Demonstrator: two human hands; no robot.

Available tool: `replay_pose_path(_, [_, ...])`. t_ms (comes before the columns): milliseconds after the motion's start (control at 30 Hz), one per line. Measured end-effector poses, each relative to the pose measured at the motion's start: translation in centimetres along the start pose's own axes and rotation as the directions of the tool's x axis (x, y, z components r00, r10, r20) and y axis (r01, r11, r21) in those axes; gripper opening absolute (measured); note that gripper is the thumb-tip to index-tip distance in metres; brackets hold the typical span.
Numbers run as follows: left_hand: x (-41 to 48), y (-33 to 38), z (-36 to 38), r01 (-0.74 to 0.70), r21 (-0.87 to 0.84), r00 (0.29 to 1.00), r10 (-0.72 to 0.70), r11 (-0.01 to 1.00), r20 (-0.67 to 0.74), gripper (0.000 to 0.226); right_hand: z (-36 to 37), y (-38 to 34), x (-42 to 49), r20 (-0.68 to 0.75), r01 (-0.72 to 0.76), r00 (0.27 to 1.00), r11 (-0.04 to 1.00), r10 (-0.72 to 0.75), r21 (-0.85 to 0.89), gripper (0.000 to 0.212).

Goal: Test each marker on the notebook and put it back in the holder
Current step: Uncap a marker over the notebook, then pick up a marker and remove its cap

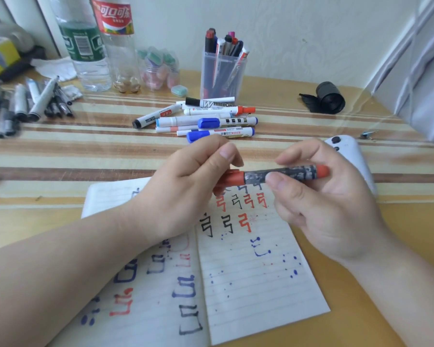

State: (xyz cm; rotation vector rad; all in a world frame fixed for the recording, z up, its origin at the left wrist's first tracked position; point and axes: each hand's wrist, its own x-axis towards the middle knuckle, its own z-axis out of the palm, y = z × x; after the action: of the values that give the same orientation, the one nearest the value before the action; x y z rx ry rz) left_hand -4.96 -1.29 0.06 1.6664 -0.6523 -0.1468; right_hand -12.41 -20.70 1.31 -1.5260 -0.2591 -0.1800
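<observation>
A red marker [286, 174] with a worn grey-and-black barrel lies level in the air above the open lined notebook [248, 284]. My left hand [183, 189] grips its red cap end, and my right hand [321, 196] pinches the barrel near the other red end. The notebook pages carry red, black and blue test marks and ink spatter. The clear plastic holder [222, 76] stands at the back with several markers upright in it. A loose pile of whiteboard markers [206, 118] lies on the table in front of the holder.
Two plastic bottles [98, 46] and a jar of erasers [158, 68] stand at the back left. Grey pens [35, 103] lie at the far left. A black roll [328, 97] sits at the back right. A white controller [348, 156] lies behind my right hand.
</observation>
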Motion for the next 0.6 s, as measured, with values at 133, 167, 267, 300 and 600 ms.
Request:
replay_pose_path(133, [0.5, -0.5, -1.1, 0.027, 0.077, 0.976, -0.010, 0.997, -0.216, 0.029, 0.1, -2.1, 0.1, -0.005, 0.054, 0.999, 0.995, -0.054, 0.078, 0.022])
replay_pose_path(167, [0.6, -0.4, -1.2, 0.031, 0.104, 0.962, -0.001, 0.994, -0.272, 0.028, 0.4, -2.7, 0.1, -0.022, 0.065, 0.998, 0.998, -0.065, 0.016, 0.018])
replay_pose_path(267, [0.5, -0.1, -1.2, 0.002, 0.160, 0.929, 0.058, 0.987, -0.366, 0.024, 1.5, -3.9, 1.1, -0.042, 0.047, 0.998, 0.980, -0.056, -0.194, 0.014])
replay_pose_path(300, [0.4, -0.1, -1.2, -0.017, 0.175, 0.921, 0.084, 0.984, -0.382, 0.023, 1.9, -3.9, 1.8, -0.033, 0.034, 0.998, 0.964, -0.044, -0.263, 0.013])
replay_pose_path(600, [0.9, -0.1, -1.7, -0.044, 0.126, 0.855, 0.102, 0.991, -0.508, 0.017, 2.6, -3.4, 9.3, -0.160, 0.051, 0.971, 0.808, -0.178, -0.588, 0.010])
